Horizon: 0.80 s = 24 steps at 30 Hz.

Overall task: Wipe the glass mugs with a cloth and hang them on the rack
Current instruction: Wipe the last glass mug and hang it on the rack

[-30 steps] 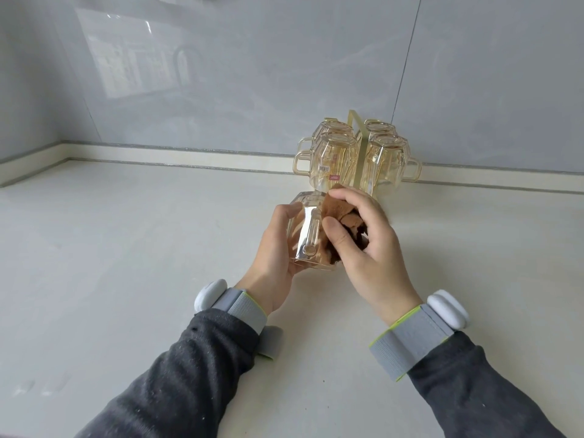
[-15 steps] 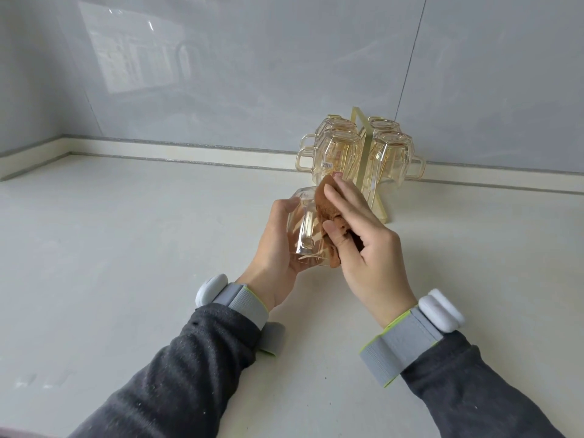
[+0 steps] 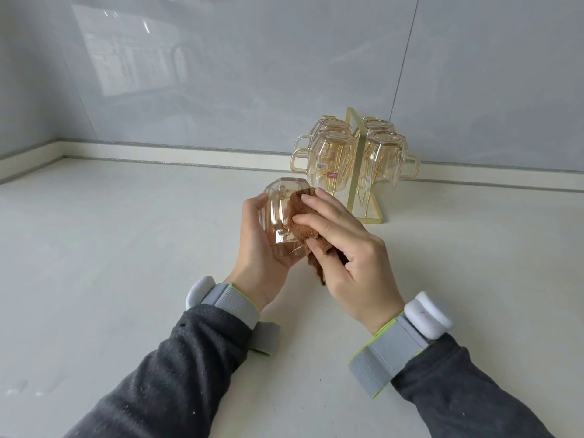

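Behind the mug (image 3: 278, 214), a laden rack (image 3: 353, 172)

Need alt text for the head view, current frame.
The left hand grips an amber faceted glass mug while the right hand presses a brown cloth against it. Behind them, four matching mugs hang upside down on a gold metal rack on a pale countertop.

pale off-white countertop (image 3: 104, 267) lies under and all round the grip. beyond the grip are glossy grey wall panels (image 3: 252, 90), with a vertical seam (image 3: 406, 52) up and right of it. a cream upstand strip (image 3: 189, 151) runs where counter meets wall. side wall (image 3: 22, 74) far left of the grip, meeting the back wall at a corner. bright window reflection (image 3: 132, 55) on the gloss, up-left. soft, even light.
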Each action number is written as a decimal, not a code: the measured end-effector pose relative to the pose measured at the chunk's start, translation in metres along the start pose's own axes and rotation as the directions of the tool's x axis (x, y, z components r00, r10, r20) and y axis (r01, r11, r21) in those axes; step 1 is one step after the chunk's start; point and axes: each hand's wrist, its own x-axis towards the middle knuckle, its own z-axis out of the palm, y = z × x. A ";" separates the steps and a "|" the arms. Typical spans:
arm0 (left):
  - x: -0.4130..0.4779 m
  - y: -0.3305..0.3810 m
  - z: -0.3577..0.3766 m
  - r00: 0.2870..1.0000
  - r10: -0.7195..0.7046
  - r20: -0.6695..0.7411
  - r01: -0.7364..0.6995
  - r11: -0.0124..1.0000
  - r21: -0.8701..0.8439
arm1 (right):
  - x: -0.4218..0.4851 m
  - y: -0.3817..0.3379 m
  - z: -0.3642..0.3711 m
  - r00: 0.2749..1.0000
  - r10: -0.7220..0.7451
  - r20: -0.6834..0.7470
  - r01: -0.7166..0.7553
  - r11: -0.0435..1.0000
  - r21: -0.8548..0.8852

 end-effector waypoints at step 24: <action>-0.004 -0.006 0.008 0.992 -0.024 0.124 0.003 0.985 0.173 | 0.007 0.003 0.000 0.981 0.172 -0.091 -0.170 0.985 0.026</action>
